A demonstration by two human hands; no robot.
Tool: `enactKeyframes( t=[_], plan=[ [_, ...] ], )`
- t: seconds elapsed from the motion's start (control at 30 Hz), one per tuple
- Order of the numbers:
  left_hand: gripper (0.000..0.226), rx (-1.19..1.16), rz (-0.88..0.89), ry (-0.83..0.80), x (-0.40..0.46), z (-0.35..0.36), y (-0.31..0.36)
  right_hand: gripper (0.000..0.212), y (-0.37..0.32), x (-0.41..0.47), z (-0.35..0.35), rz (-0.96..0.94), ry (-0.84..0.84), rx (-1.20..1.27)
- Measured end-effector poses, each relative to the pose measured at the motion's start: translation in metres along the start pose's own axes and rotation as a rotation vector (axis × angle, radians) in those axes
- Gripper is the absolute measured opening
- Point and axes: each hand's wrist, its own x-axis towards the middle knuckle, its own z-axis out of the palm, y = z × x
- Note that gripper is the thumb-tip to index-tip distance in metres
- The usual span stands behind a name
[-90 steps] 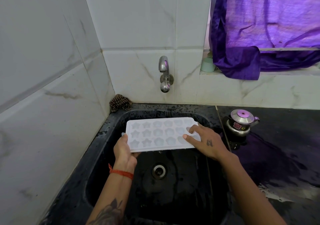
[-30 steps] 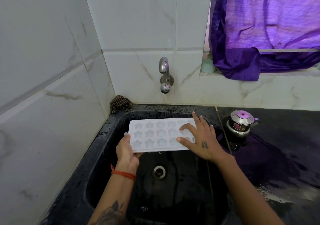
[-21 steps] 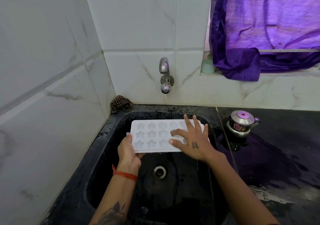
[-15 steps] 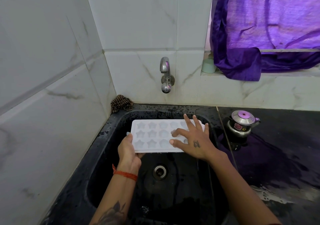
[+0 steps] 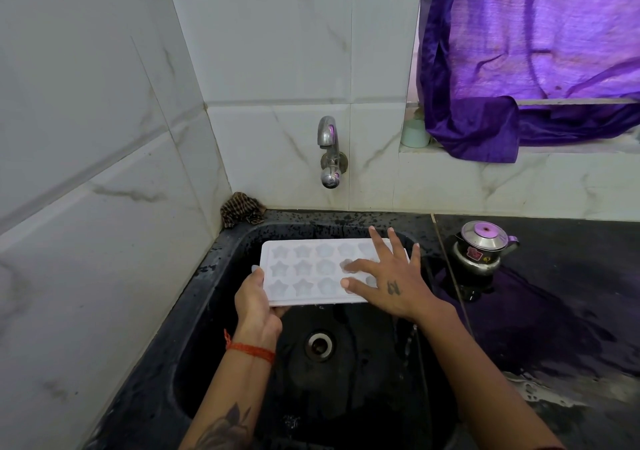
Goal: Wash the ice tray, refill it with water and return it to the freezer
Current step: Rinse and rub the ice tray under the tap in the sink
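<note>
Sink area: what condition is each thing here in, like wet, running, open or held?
Ice tray: level over the sink, cavities up, held.
Left hand: grips the tray's left end.
Right hand: fingers spread flat on the tray's right part.
Tap: no water running.
Sink: wet, drain uncovered.
Small kettle: upright, lid on.
Curtain: bunched on the sill.

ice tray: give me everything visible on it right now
The ice tray is a white, flat rectangular mould, plastic by the look, with three rows of star and flower-shaped cavities facing up. It is held roughly level over the black sink, below the tap, which shows no running water. The left hand grips its left end; the right hand lies spread on its right part, fingers straight.
</note>
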Motion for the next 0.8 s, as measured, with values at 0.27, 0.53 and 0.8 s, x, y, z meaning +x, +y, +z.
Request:
enactKeyframes(
  t=[0.27, 0.53, 0.8],
  plan=[
    [0.024, -0.004, -0.004, -0.008, -0.001, 0.0, -0.001, 0.033, 0.005, -0.001, 0.002, -0.006, -0.002, 0.065],
    [0.023, -0.007, 0.001, -0.008, 0.0, 0.002, -0.003, 0.035, 0.006, 0.0, -0.002, -0.02, 0.048, 0.036],
    [0.024, 0.009, -0.002, -0.006, 0.001, 0.004, -0.005, 0.077, -0.014, 0.008, 0.005, -0.115, 0.094, -0.055]
  ],
)
